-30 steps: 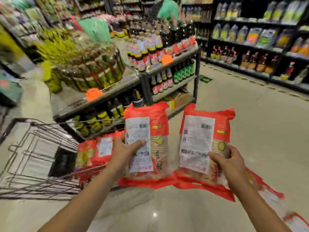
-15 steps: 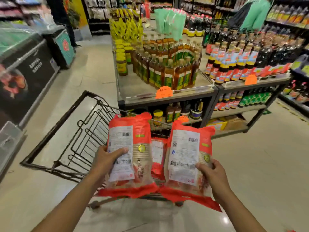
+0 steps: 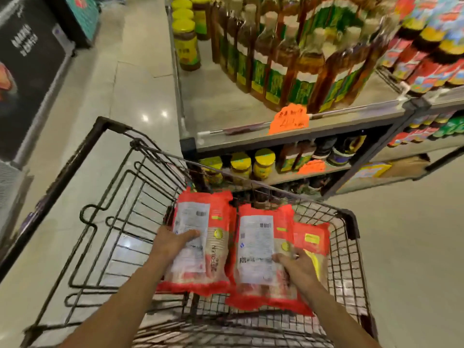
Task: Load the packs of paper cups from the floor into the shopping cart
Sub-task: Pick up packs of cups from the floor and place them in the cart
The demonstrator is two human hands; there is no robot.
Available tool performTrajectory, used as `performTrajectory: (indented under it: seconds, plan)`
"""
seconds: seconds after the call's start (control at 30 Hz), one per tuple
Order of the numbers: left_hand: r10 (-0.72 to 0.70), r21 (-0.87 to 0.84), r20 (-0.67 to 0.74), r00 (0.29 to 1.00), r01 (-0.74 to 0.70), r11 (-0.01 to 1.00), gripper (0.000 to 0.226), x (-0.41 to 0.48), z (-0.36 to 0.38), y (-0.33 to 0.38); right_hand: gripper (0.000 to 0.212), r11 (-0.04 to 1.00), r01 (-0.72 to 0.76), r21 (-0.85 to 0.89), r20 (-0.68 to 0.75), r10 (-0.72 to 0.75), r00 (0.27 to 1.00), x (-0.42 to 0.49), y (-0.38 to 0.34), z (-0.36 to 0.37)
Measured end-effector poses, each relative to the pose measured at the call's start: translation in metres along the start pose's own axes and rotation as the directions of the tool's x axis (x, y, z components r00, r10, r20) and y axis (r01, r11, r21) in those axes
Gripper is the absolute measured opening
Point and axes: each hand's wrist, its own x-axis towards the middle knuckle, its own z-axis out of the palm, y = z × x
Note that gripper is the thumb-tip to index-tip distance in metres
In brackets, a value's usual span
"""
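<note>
Two red packs of paper cups sit side by side over the wire basket of the shopping cart (image 3: 108, 124), each in one of our hands. The left hand (image 3: 170, 244) has its grip clamped on the left pack (image 3: 213, 259), thumb across the white label. The right hand (image 3: 298, 268) has its grip clamped on the right pack (image 3: 258, 247), thumb on the label's lower corner. The fingers behind both packs are hidden. We cannot tell whether the packs rest on the basket's bottom or hang just above it.

A third pack (image 3: 311, 237) lies in the cart against the right wire wall, half covered by the right pack and hand. A strip of red shows between the two held packs, and we cannot make out what it belongs to. The label print is too blurred to read, apart from large letters down the left pack. The cart's near end and both forearms are cut off by the lower edge.

Just beyond the cart stands a grey shelf (image 3: 226, 101) bearing amber bottles (image 3: 283, 61) with green labels. Yellow-lidded jars (image 3: 185, 43) stand beside them, and an orange price tag (image 3: 288, 119) hangs on the shelf's front edge. More jars stand on the tier below, partly behind the cart's far wire. A dark cabinet (image 3: 30, 71) lines the pale tiled floor (image 3: 140, 79) to the left.
</note>
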Motion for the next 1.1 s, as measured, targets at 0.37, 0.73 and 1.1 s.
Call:
performTrajectory:
  seconds: [0.37,0.73,1.1]
  plan:
    - [-0.097,0.275,-0.011,0.995,0.096,0.957,0.066,0.086,0.074,0.003,0.035,0.985,-0.071,-0.155,-0.088,0.058,0.994,0.104,0.024,0.036]
    - [0.647,0.708,0.459,0.608,-0.691,0.147,0.068,-0.036,0.004,0.117,0.079,0.562,0.341,-0.753,-0.071,-0.585,0.808,-0.040,-0.106,0.053]
    - [0.737,0.399,0.672,-0.063,-0.808,-0.433,0.077,-0.255,-0.040,0.135,0.078,0.477,-0.077,-0.876,-0.432,-0.702,0.567,-0.316,-0.056,0.017]
